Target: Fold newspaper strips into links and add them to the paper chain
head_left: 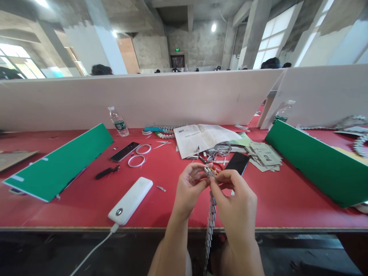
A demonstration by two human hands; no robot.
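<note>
Both my hands meet above the red table (287, 199), near its front edge. My left hand (190, 188) pinches a small pale folded piece (209, 172) between thumb and fingers. The fingers of my right hand (236, 197) are closed on the same small piece from the other side. A chain of folded silvery links (211, 218) hangs down between my hands, past the table edge. Just behind my fingers are red-handled pliers (219, 165), partly hidden. A dark phone (237, 163) lies beyond my right hand.
A white power bank (130, 201) with a cable, a phone (125, 151), white rings (136, 161) and a black tool (107, 172) lie left. Paper sheets (201, 138) cover scraps behind. Green boards (66, 165) flank both sides; a bottle (119, 122) stands at the back.
</note>
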